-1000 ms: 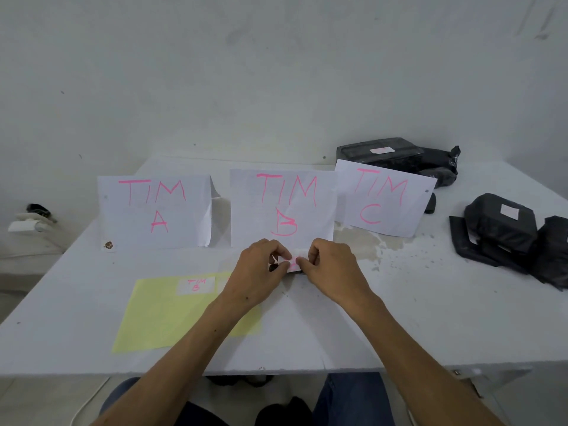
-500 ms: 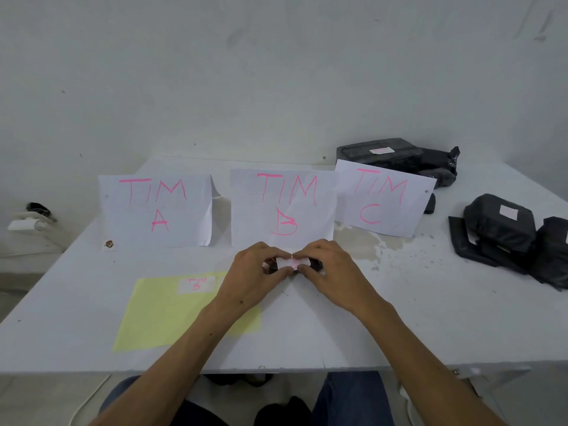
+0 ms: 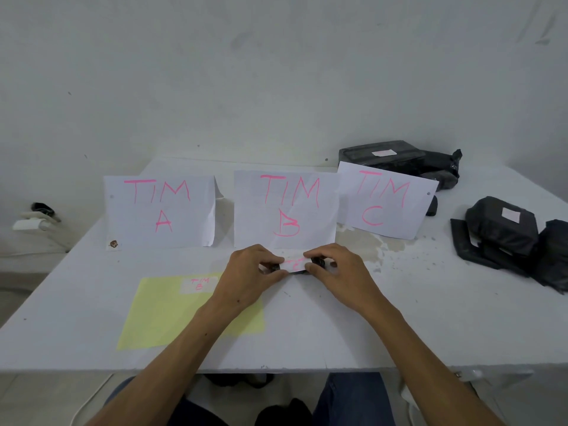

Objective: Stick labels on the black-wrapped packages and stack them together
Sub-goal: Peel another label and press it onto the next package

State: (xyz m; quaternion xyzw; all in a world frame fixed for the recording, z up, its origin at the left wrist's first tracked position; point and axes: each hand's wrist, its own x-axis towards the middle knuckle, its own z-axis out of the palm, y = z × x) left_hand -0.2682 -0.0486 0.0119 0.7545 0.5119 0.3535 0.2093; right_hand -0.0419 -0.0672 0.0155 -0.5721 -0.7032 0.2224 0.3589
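A small black-wrapped package (image 3: 318, 261) lies on the white table (image 3: 430, 327) just in front of the "TIM B" sign (image 3: 285, 209). A white label (image 3: 293, 264) with pink writing lies across its top. My left hand (image 3: 253, 273) pinches the label's left end and my right hand (image 3: 336, 272) pinches its right end, both with curled fingers over the package. Most of the package is hidden under my fingers. Two labelled black packages (image 3: 399, 159) (image 3: 501, 224) lie at the back right and far right.
Paper signs "TIM A" (image 3: 159, 210) and "TIM C" (image 3: 384, 202) stand beside the "TIM B" sign. A yellow backing sheet (image 3: 163, 315) with one "TIM B" sticker (image 3: 198, 285) lies at the front left. Another black package (image 3: 556, 256) sits at the right edge.
The label came down from between my fingertips onto the small black package. My hands have spread apart along the label toward its two ends.
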